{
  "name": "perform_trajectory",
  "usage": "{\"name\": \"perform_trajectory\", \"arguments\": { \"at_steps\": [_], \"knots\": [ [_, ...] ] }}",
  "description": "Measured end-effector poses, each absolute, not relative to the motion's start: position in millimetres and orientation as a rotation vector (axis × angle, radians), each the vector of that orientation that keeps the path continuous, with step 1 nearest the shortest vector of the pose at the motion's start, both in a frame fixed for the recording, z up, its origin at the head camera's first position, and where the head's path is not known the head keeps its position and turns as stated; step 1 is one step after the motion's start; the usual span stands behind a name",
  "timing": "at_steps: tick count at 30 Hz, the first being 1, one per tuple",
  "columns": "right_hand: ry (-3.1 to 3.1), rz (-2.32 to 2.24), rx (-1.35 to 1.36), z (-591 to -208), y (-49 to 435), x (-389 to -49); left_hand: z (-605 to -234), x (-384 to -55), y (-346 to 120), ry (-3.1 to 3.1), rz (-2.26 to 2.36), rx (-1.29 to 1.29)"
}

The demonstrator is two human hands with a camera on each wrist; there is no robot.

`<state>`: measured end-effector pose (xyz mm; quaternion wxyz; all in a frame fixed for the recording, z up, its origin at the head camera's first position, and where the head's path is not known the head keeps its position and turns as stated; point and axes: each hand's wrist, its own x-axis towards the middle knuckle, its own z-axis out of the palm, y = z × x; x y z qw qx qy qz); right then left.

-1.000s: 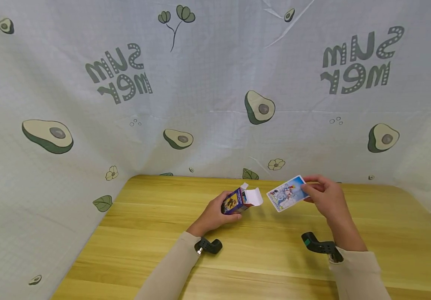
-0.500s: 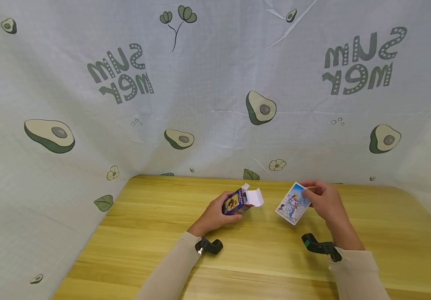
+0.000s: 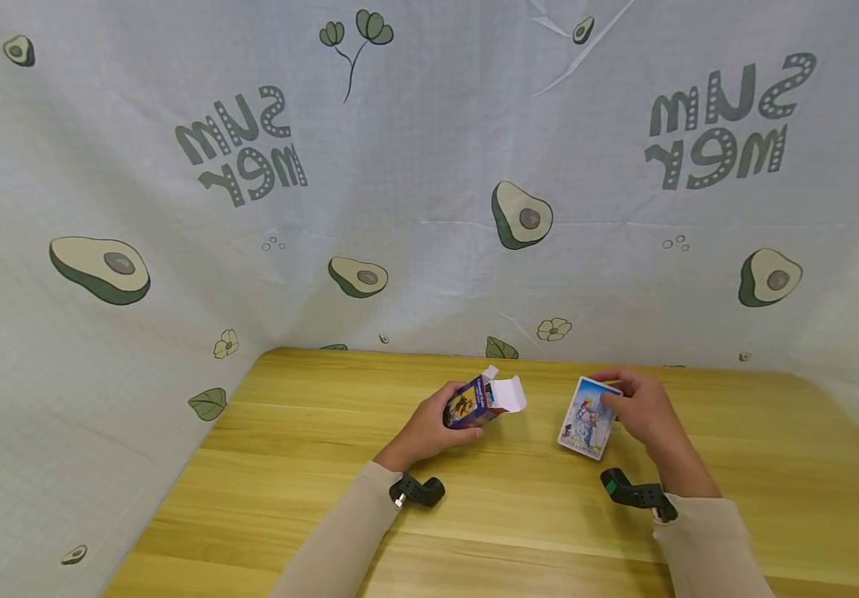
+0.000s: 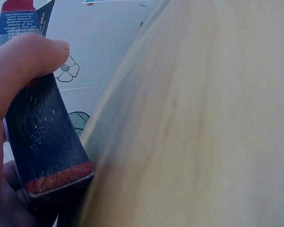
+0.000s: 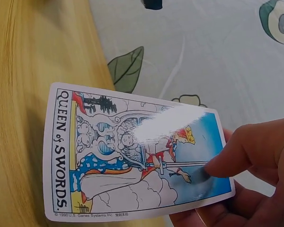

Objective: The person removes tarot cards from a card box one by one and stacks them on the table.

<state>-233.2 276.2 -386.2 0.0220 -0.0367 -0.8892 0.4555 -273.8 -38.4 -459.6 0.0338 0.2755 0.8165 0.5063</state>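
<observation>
The right hand (image 3: 642, 411) pinches the Queen of Swords card (image 3: 588, 419) over the wooden table (image 3: 519, 498), its slant now swung nearly upright in the head view, so it is ready for reading, apart from the box. The left hand (image 3: 424, 428) grips that tarot box (image 3: 464, 404), flaps out, contents barely visible; glare whitens some card artwork

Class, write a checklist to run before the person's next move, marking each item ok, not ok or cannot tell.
1. Right hand pinches the Queen of Swords tarot card: ok.
2. Card free of glare in the right wrist view: not ok.
3. Left hand grips the card box: ok.
4. Box flap open: ok.
5. Box contents complete: cannot tell.
</observation>
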Motion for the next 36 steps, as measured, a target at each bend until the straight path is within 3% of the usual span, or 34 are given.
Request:
{"name": "perform_trajectory", "arguments": {
  "at_steps": [36],
  "knots": [
    [-2.89,1.161,0.072,-416,278,-243,-462,-275,-38,2.498,1.567,0.868]
  ]
}}
